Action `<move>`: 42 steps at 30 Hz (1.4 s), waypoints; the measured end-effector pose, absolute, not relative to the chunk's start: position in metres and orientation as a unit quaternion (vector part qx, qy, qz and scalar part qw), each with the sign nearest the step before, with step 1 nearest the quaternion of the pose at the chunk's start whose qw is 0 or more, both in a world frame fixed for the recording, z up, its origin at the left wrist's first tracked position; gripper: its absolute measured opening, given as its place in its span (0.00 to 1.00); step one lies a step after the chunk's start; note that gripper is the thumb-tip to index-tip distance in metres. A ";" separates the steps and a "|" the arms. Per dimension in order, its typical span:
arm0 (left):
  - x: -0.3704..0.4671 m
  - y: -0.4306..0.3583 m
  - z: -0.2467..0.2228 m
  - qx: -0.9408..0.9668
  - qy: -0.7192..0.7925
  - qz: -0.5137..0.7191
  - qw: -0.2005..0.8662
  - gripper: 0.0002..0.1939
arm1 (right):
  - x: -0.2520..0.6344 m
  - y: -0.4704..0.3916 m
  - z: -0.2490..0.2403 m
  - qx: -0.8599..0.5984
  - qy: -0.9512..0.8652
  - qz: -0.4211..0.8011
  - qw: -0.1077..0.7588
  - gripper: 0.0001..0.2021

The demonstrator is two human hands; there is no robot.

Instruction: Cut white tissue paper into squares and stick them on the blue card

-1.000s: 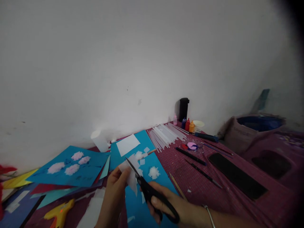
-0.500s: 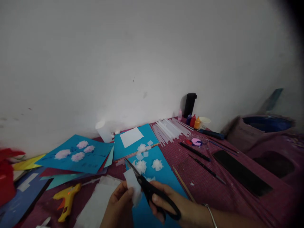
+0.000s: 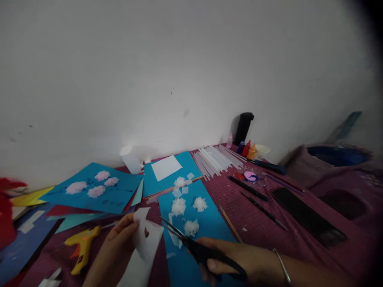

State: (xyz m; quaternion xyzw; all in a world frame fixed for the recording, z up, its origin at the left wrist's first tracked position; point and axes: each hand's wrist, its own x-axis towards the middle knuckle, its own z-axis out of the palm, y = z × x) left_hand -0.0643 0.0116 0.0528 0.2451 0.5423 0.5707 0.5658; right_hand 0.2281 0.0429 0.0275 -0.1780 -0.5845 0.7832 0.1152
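Four white paper rosettes (image 3: 178,206) sit on a blue card (image 3: 183,268) as a person's left hand (image 3: 118,237) pinches torn white tissue (image 3: 140,228) between thumb and fingers, apparently to leave its edge exposed. The right hand (image 3: 229,255) is closed around the handles of black-handled scissors (image 3: 196,249), their narrowly parted blades angled over the card's left edge, with a gap before the tissue that gives them room to swing. A yellow glue gun (image 3: 85,246) lies beyond the left wrist; a pencil (image 3: 230,224) lies along the card's right edge.
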 end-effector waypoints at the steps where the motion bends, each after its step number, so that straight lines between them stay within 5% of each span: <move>1: -0.067 0.020 0.056 0.237 0.562 0.565 0.556 0.13 | 0.232 0.047 0.027 -0.184 -0.579 0.786 0.114 0.34; 18: -0.041 0.140 0.030 0.327 0.567 0.425 0.625 0.17 | 0.219 0.139 0.002 -0.254 -0.539 0.784 0.174 0.30; 33: -0.038 0.171 0.027 0.393 0.588 0.336 0.622 0.11 | 0.219 0.163 -0.008 -0.262 -0.527 0.785 0.192 0.29; 42: -0.038 0.176 0.023 0.362 0.589 0.349 0.633 0.16 | 0.217 0.164 -0.012 -0.291 -0.507 0.784 0.208 0.29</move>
